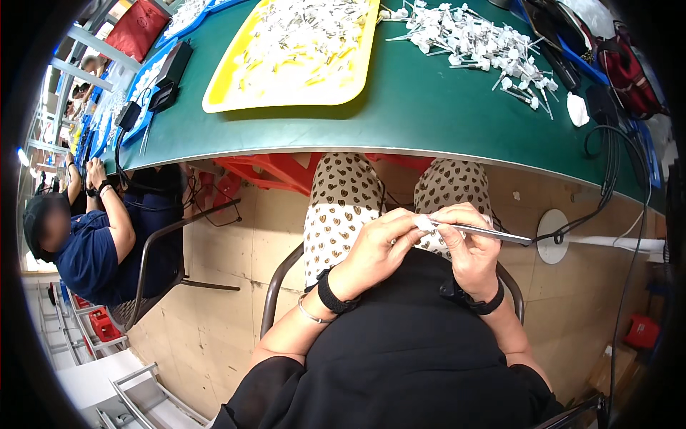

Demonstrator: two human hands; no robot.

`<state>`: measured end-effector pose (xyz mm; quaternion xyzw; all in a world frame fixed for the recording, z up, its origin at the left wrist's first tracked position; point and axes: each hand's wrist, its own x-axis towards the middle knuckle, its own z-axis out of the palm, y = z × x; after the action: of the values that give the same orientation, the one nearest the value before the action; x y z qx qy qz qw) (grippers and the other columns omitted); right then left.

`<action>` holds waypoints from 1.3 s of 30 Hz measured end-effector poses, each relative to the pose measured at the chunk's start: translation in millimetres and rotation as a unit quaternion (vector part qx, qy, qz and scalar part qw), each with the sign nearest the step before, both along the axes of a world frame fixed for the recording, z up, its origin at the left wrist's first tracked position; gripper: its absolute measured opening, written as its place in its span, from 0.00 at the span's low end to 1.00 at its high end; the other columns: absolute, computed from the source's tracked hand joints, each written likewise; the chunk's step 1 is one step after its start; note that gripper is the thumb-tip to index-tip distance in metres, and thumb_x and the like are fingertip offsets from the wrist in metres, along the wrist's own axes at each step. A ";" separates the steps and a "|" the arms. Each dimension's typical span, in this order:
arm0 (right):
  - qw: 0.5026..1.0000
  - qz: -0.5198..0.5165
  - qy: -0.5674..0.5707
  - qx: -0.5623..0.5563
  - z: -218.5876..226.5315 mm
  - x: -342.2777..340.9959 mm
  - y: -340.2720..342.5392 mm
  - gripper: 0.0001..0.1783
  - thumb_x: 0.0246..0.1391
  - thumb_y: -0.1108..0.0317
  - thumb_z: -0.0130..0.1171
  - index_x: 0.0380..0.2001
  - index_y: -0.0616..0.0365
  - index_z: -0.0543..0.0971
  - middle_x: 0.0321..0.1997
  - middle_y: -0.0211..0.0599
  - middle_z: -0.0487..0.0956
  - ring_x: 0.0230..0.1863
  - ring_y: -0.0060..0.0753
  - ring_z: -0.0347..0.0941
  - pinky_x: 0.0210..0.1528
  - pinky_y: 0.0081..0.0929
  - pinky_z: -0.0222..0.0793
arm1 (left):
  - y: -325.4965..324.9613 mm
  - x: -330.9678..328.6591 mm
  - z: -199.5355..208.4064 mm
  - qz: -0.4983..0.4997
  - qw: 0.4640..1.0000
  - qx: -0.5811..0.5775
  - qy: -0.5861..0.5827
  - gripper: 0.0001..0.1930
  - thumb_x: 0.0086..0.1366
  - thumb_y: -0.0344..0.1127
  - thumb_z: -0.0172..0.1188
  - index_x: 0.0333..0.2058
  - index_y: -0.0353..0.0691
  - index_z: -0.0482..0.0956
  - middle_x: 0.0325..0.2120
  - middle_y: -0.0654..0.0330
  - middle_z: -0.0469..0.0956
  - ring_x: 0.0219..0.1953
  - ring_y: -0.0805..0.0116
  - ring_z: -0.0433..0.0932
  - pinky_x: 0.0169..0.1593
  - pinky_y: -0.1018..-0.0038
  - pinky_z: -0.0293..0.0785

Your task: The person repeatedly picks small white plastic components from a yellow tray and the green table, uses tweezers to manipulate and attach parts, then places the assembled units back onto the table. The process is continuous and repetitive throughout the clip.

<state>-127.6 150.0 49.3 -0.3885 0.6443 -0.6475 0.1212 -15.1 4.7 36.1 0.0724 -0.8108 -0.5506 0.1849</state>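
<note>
Over the lap, the left hand (pixel 379 247) pinches a small white part (pixel 423 222); the right hand (pixel 468 247) is closed on metal tweezers (pixel 486 232) pointing toward 3 o'clock.

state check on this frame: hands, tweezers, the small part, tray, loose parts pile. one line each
left hand: closed, fingers pinching the small white part
small white part: held over the lap between both hands
right hand: closed on the tweezers
tweezers: roughly level, tip at the part
yellow tray: flat on green table, full of small parts
loose white parts: heaped on the table, untouched
</note>
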 end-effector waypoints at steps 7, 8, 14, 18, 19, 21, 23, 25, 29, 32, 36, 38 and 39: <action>0.998 0.000 0.055 0.000 3.0 -0.5 -1.6 0.05 0.57 0.78 0.65 0.37 0.64 0.82 0.37 0.40 0.84 0.39 0.38 0.79 0.42 0.32 0.76 | 1.0 -0.4 -2.3 0.008 1.000 0.004 0.019 0.09 0.64 0.22 0.64 0.43 0.34 0.83 0.35 0.54 0.81 0.36 0.60 0.81 0.40 0.70 0.78; 0.998 0.000 0.064 0.000 3.4 -1.0 -1.9 0.05 0.57 0.78 0.65 0.37 0.64 0.82 0.37 0.40 0.84 0.39 0.38 0.79 0.42 0.32 0.76 | 1.6 -1.2 -3.8 0.011 1.000 0.002 0.029 0.10 0.64 0.22 0.64 0.43 0.35 0.83 0.34 0.54 0.80 0.34 0.58 0.81 0.39 0.69 0.77; 0.996 -0.007 0.088 0.012 5.0 -0.5 -3.2 0.04 0.56 0.78 0.65 0.36 0.64 0.83 0.36 0.40 0.84 0.38 0.39 0.79 0.42 0.32 0.75 | 1.4 -0.5 -6.1 0.012 0.999 -0.018 0.038 0.11 0.63 0.22 0.64 0.44 0.36 0.83 0.34 0.54 0.80 0.34 0.56 0.81 0.37 0.68 0.77; 0.998 -0.011 0.057 0.022 5.1 1.2 -2.3 0.04 0.57 0.78 0.65 0.36 0.64 0.82 0.36 0.40 0.84 0.38 0.39 0.79 0.42 0.32 0.75 | 0.7 -0.7 -7.0 0.008 0.999 -0.030 0.036 0.11 0.63 0.22 0.63 0.45 0.36 0.82 0.34 0.54 0.80 0.35 0.56 0.81 0.38 0.68 0.77; 0.998 -0.004 0.058 0.015 4.2 0.7 -2.4 0.04 0.57 0.78 0.65 0.36 0.64 0.82 0.36 0.40 0.83 0.38 0.39 0.79 0.42 0.32 0.75 | 0.4 -0.5 -7.9 0.006 0.999 -0.024 0.036 0.11 0.63 0.22 0.63 0.45 0.36 0.82 0.35 0.54 0.80 0.35 0.56 0.81 0.38 0.68 0.77; 0.998 0.008 0.059 -0.001 1.0 -1.2 -2.1 0.04 0.57 0.78 0.64 0.36 0.64 0.82 0.36 0.40 0.83 0.38 0.39 0.79 0.42 0.32 0.75 | 0.1 -0.1 -9.8 0.002 0.999 -0.013 0.037 0.12 0.63 0.22 0.63 0.45 0.36 0.82 0.35 0.54 0.80 0.35 0.57 0.81 0.38 0.69 0.77; 0.999 0.018 0.045 -0.012 -0.3 -2.3 -1.5 0.04 0.57 0.78 0.64 0.36 0.65 0.82 0.36 0.41 0.83 0.38 0.39 0.79 0.43 0.32 0.75 | 0.8 -0.1 -9.2 0.002 0.999 0.003 0.032 0.12 0.63 0.22 0.63 0.45 0.36 0.82 0.35 0.54 0.81 0.35 0.57 0.81 0.39 0.69 0.77; 0.999 0.026 0.037 -0.020 -1.7 -3.2 -1.0 0.04 0.58 0.78 0.64 0.37 0.65 0.82 0.36 0.41 0.83 0.39 0.39 0.79 0.43 0.32 0.75 | 1.2 -0.3 -8.4 0.001 0.999 0.014 0.032 0.12 0.64 0.22 0.63 0.46 0.36 0.83 0.35 0.54 0.81 0.36 0.58 0.82 0.39 0.70 0.77; 0.999 0.026 0.023 -0.016 -3.0 -3.1 -0.3 0.04 0.58 0.77 0.64 0.37 0.65 0.82 0.36 0.40 0.83 0.39 0.37 0.79 0.43 0.31 0.75 | 1.8 0.3 -8.0 0.000 0.999 0.035 0.022 0.11 0.64 0.21 0.63 0.45 0.36 0.83 0.35 0.55 0.81 0.36 0.59 0.81 0.40 0.70 0.77; 1.000 0.019 0.012 -0.011 -3.8 -1.4 0.2 0.04 0.59 0.77 0.64 0.37 0.65 0.82 0.37 0.40 0.83 0.39 0.36 0.78 0.43 0.30 0.75 | 1.4 0.7 -8.2 -0.001 0.999 0.032 0.018 0.11 0.64 0.21 0.62 0.45 0.35 0.82 0.34 0.55 0.80 0.35 0.59 0.81 0.39 0.70 0.77; 1.000 0.014 -0.002 -0.008 -0.6 0.7 -0.9 0.04 0.59 0.77 0.64 0.38 0.66 0.82 0.37 0.40 0.83 0.39 0.35 0.78 0.42 0.29 0.75 | 1.1 0.2 -8.8 -0.004 0.999 0.004 0.036 0.10 0.63 0.21 0.62 0.43 0.34 0.82 0.33 0.55 0.79 0.34 0.59 0.80 0.38 0.70 0.76; 1.000 0.017 0.018 -0.002 -0.4 -0.4 -1.0 0.04 0.59 0.77 0.63 0.38 0.66 0.82 0.37 0.40 0.83 0.39 0.35 0.78 0.42 0.29 0.75 | 1.1 0.3 -9.1 -0.006 0.999 0.003 0.035 0.09 0.63 0.21 0.62 0.43 0.34 0.82 0.32 0.55 0.79 0.34 0.59 0.80 0.38 0.70 0.76; 0.999 0.019 0.028 0.001 -0.5 -0.9 -0.9 0.04 0.60 0.77 0.63 0.38 0.66 0.82 0.38 0.40 0.83 0.39 0.35 0.78 0.42 0.29 0.75 | 1.2 0.4 -9.2 -0.007 0.999 0.003 0.035 0.09 0.63 0.21 0.62 0.43 0.34 0.82 0.32 0.55 0.79 0.34 0.59 0.80 0.37 0.69 0.76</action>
<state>-128.4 149.0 48.9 -0.4183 0.6403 -0.6338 0.1156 -14.7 5.9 26.9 0.0484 -0.8029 -0.5562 0.2089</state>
